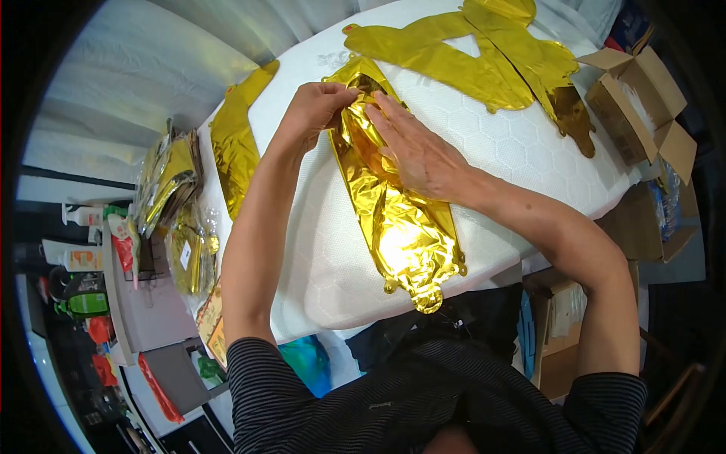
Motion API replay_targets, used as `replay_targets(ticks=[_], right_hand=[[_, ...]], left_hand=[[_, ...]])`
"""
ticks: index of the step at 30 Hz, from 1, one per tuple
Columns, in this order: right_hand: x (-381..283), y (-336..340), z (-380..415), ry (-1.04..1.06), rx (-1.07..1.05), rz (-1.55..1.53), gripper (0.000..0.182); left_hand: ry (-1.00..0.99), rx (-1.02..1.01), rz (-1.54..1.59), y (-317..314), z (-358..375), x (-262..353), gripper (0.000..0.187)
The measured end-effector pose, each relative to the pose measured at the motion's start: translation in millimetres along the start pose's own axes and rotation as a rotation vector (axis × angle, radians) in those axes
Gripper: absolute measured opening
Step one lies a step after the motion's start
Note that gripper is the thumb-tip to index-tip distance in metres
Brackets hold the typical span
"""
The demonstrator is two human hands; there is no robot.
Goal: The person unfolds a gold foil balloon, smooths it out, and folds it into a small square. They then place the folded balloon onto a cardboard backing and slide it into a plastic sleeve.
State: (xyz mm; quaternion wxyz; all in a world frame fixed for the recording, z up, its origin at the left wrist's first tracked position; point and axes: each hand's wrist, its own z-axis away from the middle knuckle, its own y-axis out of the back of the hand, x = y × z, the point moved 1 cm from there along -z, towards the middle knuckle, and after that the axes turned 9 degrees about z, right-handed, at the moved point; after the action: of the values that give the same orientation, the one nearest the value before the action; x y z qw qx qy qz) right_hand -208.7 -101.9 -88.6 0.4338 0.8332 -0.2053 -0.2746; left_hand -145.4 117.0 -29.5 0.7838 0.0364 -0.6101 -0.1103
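Gold foil balloon (401, 227), flat and crinkled, lies lengthwise on a white quilted pad (325, 265) with a hexagon pattern, its knobbed near end at the pad's front edge. The left hand (321, 110) pinches the foil near the far end, thumb and fingertips closed together on it. The right hand (423, 155) is spread flat, palm down, with its fingers extended over the foil beside the pinch; it holds nothing in a grip and hides part of the balloon's right side.

More flat gold foil shapes (454, 57) lie beyond and to the right, near the balloon's far end but apart from it. Another gold foil piece (240, 136) lies along the pad's left edge, beyond the left forearm. An open cardboard box (624, 106) stands by the right edge, with a second box (665, 219) nearer the person. Packaged foil bundles (170, 178) hang or stand at the left, by a shelf with bottles (83, 261).
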Motion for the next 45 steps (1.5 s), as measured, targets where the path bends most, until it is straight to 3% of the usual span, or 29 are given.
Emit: replay_targets(ticks=[4,8,11,13,17,22,29,32,34,35,37,39,41,45], right_hand=[[-1.4,2.2,0.8,0.023,-0.007,0.018,0.08],[-2.7,2.9,0.5,0.016,0.006,0.0,0.079],[-2.7,3.3,0.9,0.007,-0.037,0.055,0.072],[-4.1,4.5,0.2,-0.006,-0.029,0.019,0.065],[-7.1,6.6,0.2,-0.034,-0.023,0.042,0.058],[-7.8,6.8,0.0,-0.033,-0.036,0.067,0.057],[-6.4,4.6,-0.1,-0.032,-0.026,0.057,0.06],[-6.6,5.3,-0.3,-0.029,-0.033,0.055,0.06],[-5.8,4.7,0.7,-0.026,-0.035,0.043,0.06],[-5.0,4.1,0.8,-0.027,-0.035,0.043,0.06],[-3.9,3.9,0.8,0.014,-0.021,0.029,0.055],[-3.3,4.0,1.1,0.016,-0.025,0.039,0.055],[-3.6,3.0,1.2,0.025,-0.03,0.047,0.055],[-5.8,3.3,-1.0,-0.013,-0.07,0.059,0.056]], left_hand=[[0.036,-0.018,0.164,2.6,3.1,-2.4,0.032],[0.036,-0.062,0.132,2.0,15.5,-0.8,0.037],[0.014,0.012,0.083,-0.9,22.4,3.1,0.039],[0.077,0.046,-0.149,-1.9,25.0,8.4,0.04],[0.082,0.045,-0.16,2.2,18.6,-1.0,0.033],[-0.093,-0.028,-0.25,5.9,13.8,-7.7,0.02],[-0.029,0.103,-0.085,6.8,8.9,-16.0,0.029],[-0.094,0.004,-0.114,7.5,12.6,-15.1,0.036],[-0.299,0.165,-0.555,2.6,19.5,-12.0,0.04],[-0.299,0.164,-0.554,3.6,21.6,-15.2,0.04],[-0.801,0.408,-0.927,3.1,31.4,-14.6,0.045],[-0.789,0.385,-0.83,0.3,41.2,-15.9,0.048],[-0.953,0.1,-0.79,0.5,49.9,-19.5,0.043],[-0.924,-0.117,-0.958,-7.3,54.0,-32.6,0.045]])
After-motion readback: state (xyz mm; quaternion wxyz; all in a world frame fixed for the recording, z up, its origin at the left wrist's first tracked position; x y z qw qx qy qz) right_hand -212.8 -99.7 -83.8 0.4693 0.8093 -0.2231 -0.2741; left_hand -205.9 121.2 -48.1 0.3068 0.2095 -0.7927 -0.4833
